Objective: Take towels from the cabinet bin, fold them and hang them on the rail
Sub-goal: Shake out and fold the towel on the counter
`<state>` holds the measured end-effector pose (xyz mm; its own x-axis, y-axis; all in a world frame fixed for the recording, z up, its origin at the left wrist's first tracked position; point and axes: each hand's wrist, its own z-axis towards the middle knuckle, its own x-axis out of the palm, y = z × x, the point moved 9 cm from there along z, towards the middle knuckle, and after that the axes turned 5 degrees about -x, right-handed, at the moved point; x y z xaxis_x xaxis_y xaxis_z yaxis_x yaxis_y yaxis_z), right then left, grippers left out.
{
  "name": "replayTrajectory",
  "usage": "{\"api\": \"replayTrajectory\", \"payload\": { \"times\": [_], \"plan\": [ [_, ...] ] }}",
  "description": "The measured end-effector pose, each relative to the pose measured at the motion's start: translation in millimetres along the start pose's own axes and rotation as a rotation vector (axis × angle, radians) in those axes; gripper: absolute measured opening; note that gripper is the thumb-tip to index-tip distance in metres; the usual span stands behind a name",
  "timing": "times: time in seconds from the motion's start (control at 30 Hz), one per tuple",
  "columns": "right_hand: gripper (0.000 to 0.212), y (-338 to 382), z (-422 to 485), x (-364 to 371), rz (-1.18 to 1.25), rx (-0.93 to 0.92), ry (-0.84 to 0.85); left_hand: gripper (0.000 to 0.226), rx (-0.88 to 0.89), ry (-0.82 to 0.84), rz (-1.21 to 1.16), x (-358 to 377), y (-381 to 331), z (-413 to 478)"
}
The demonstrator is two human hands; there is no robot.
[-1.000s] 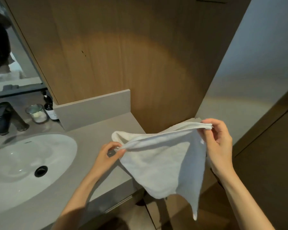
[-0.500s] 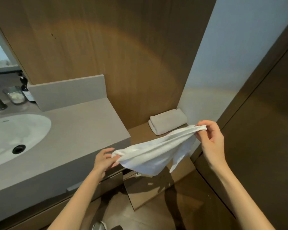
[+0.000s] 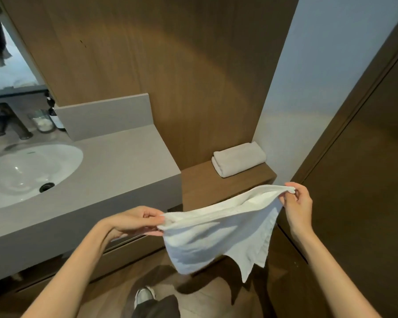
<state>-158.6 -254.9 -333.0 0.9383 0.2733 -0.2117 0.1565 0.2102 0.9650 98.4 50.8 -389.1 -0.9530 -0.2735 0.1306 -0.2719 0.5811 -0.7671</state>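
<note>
A small white towel (image 3: pixel 216 235) hangs stretched in the air between my hands, doubled over, with its loose corners drooping below. My left hand (image 3: pixel 136 220) pinches its left end in front of the vanity edge. My right hand (image 3: pixel 296 203) pinches the right end, held a little higher, near the dark door. A second towel (image 3: pixel 239 158), folded, lies on the low wooden ledge (image 3: pixel 198 182) behind. No rail and no bin are in view.
A grey vanity counter (image 3: pixel 124 161) with a white sink (image 3: pixel 23 173) fills the left. A faucet (image 3: pixel 7 122), a glass jar (image 3: pixel 41 121) and a dark bottle (image 3: pixel 55 115) stand at its back. A dark wooden door (image 3: pixel 365 157) closes off the right.
The view dropped and swung right, then settled, and the ledge with the folded towel came into sight. My hands keep their pinch on the towel, which now hangs wider and flatter between them.
</note>
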Motion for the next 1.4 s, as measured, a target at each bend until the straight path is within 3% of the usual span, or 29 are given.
{"api": "replayTrajectory", "payload": {
  "times": [0.07,0.17,0.27,0.43,0.6,0.73,0.93,1.17,1.3,1.4],
  "plan": [
    [0.019,-1.5,-0.5,1.7,0.009,0.008,0.003,0.035,-0.006,0.015,-0.133,3.2,12.4,-2.2],
    [0.02,-1.8,-2.7,4.1,0.018,0.007,0.028,0.043,-0.021,-0.09,-0.227,-10.9,31.7,0.0],
    [0.017,5.1,-9.5,10.2,0.044,-0.03,0.088,0.043,-0.037,-0.326,-0.05,-31.8,38.8,-5.0],
    [0.019,17.0,-20.3,18.6,-0.026,-0.123,0.164,0.012,0.045,-0.774,0.177,-53.0,16.8,-24.4],
    [0.018,25.8,-34.0,18.4,-0.08,-0.211,0.224,0.012,0.13,-1.014,0.534,-63.4,-17.2,-46.2],
    [0.02,34.9,-45.5,25.3,-0.087,-0.251,0.26,0.018,0.113,-1.089,0.63,-77.9,-18.8,-49.6],
    [0.033,62.7,-61.4,40.5,-0.114,-0.369,0.349,0.02,-0.022,-1.011,0.68,-102.2,0.3,-45.5],
    [0.06,104.6,-88.8,55.3,-0.097,-0.619,0.424,0.023,0.076,-1.036,0.853,-106.8,-9.1,-55.5],
    [0.031,115.8,-101.7,59.4,-0.08,-0.727,0.438,0.022,0.043,-1.135,0.859,-110.9,-7.6,-66.7],
    [0.023,105.0,-90.6,63.5,-0.097,-0.657,0.44,0.021,0.019,-1.218,0.893,-112.5,-12.1,-75.4]
  ]
}}
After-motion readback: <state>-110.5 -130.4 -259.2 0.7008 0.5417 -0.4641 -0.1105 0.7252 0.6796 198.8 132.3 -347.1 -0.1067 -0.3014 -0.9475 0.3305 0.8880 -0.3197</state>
